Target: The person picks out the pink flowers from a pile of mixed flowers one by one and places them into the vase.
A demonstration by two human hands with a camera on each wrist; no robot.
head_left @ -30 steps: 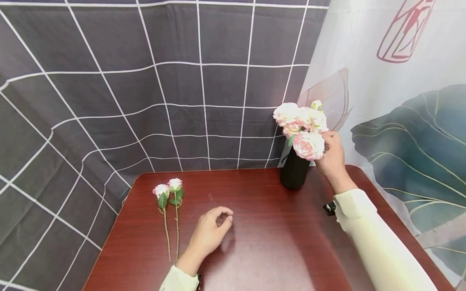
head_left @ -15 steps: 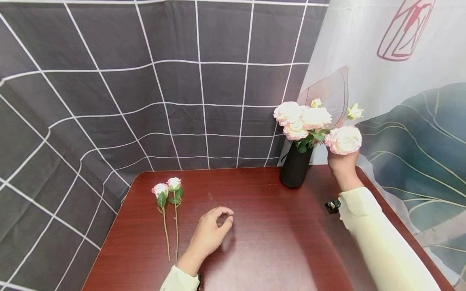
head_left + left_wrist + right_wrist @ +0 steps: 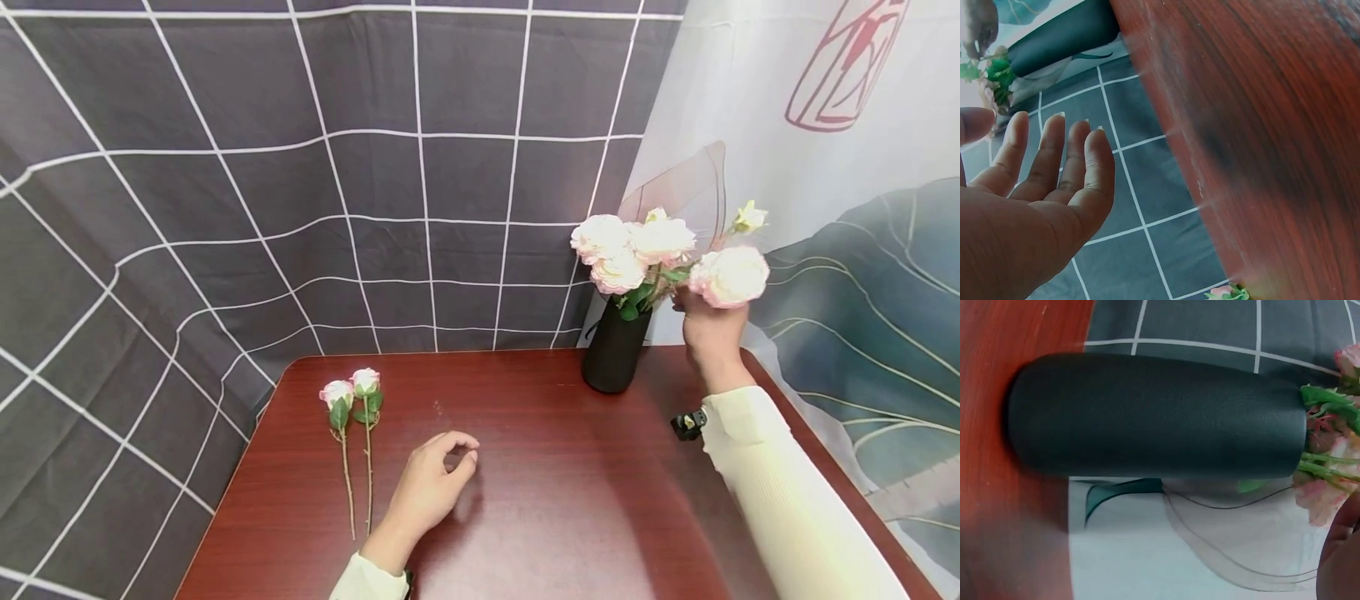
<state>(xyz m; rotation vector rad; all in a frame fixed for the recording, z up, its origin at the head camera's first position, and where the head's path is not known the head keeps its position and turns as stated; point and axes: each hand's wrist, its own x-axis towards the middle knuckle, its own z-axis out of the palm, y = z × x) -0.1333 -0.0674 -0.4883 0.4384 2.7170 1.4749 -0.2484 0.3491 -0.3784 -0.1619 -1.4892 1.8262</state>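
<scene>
Above the far right corner of the tabletop [image 3: 540,475], the right hand [image 3: 712,337] appears to pinch the stems [image 3: 1324,469] under a large bloom [image 3: 729,279], though that flower hides most of its fingers. The stems rise from the mouth of a black vase [image 3: 617,354], upright near the far edge, with a cluster of pale pink blooms [image 3: 618,272] fanned above it. Over the middle of the tabletop the left hand [image 3: 431,483] is relaxed, fingers loosely bent, grasping nothing. Left of it, toward the left edge, two roses [image 3: 366,382] lie side by side, heads to the far edge.

The flowers look artificial: probably light, with springy stems, best taken low on the stem, since the ruffled petals would likely crush. The vase seems rigid and matt, easy to grip round its body, yet narrow enough to tip if a stem is tugged.

The surface is reddish-brown wood grain, glossy and likely slick. Dark gridded cloth [image 3: 465,179] hangs behind the far edge and along the left; a pale printed cloth [image 3: 795,183] hangs at the right.
</scene>
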